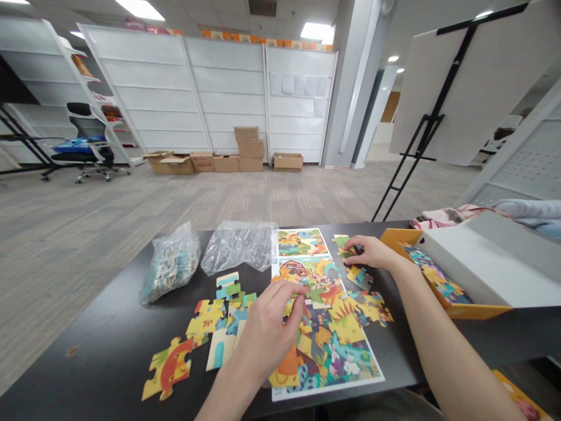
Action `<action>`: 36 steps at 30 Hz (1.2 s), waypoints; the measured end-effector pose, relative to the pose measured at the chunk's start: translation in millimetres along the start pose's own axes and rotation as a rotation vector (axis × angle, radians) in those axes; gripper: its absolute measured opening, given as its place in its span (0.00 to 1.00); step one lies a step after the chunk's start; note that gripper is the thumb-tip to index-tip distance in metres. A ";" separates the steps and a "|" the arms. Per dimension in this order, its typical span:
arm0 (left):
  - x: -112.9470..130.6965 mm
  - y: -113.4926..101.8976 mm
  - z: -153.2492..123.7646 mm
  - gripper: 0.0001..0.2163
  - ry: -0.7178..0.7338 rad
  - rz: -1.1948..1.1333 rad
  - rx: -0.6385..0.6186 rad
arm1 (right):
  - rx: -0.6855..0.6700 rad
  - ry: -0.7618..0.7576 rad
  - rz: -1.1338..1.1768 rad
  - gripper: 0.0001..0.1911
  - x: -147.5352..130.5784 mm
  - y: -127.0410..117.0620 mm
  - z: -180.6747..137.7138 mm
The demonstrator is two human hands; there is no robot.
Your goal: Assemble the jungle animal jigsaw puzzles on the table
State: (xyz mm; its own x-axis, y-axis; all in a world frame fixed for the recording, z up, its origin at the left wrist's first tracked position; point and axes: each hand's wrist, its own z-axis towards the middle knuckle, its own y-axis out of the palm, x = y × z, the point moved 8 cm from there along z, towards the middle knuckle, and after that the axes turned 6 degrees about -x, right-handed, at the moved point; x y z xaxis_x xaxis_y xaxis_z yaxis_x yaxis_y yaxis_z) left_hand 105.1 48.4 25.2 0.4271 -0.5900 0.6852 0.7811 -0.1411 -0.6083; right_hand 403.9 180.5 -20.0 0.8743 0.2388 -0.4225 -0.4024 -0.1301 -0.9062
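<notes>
My left hand (274, 318) is over the printed picture sheet (289, 395), thumb and forefinger closed at the edge of a green-and-yellow puzzle piece (319, 297). Its curled fingers partly hide the contact. At the sheet's upper right, my right hand (372, 252) pinches a yellow-green puzzle piece (340, 242) against the table. Just below lies a grey-and-yellow piece (360, 277), and nearer me some joined pieces (374, 307). Several loose pieces cover the sheet. Left of it are a red-and-yellow piece (170, 368), a yellow piece (205, 320) and a cream-and-blue piece (220, 349).
A filled plastic bag (172, 266) and a crumpled clear bag (239, 245) lie at the back left of the black table (100, 345). An orange box (477, 311) with pieces inside and a white flap stands at the right. Folded cloth (438, 217) lies behind it.
</notes>
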 end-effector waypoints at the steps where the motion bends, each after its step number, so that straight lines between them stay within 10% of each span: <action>1: 0.0 -0.1 -0.2 0.07 0.002 0.003 0.000 | -0.001 0.010 -0.005 0.21 0.2 -0.2 -0.3; 25: -0.2 -7.7 -3.3 0.06 0.037 0.071 -0.029 | 0.014 0.015 -0.205 0.30 -9.5 7.7 3.4; 36: -0.6 -13.3 -5.6 0.06 0.034 0.147 -0.024 | 0.109 0.015 -0.198 0.14 -1.9 4.7 10.0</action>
State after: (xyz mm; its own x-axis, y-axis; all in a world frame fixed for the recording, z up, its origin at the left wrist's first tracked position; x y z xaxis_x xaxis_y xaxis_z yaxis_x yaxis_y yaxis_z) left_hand 91.9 46.2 30.6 0.5199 -0.6323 0.5744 0.6999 -0.0702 -0.7108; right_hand 397.6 189.1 -23.6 0.9428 0.2352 -0.2363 -0.2483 0.0225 -0.9684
